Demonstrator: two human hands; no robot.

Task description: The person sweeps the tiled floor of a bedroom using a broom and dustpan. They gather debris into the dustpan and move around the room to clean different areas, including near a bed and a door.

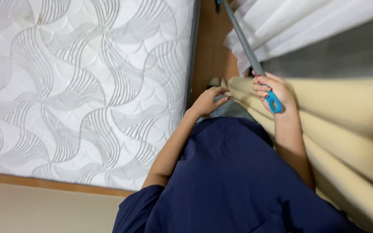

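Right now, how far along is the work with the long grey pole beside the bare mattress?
Done: the white quilted mattress lies bare, without sheets. In hand: the right hand grips the long grey pole with a blue handle end, which runs down toward the wooden floor strip; the left hand touches the cream curtain. What remains cannot be told; the pole's head is out of view.

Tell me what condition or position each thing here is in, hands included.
Right hand: shut around the grey pole's blue grip.
Grey pole: held slanting, reaching down toward the wooden floor.
Left hand: fingers curled, touching the cream curtain's edge.
Cream curtain: hanging in folds.
White curtain: bunched in folds.
Mattress: bare, no sheet.
Wooden floor: narrow strip showing beside the mattress.
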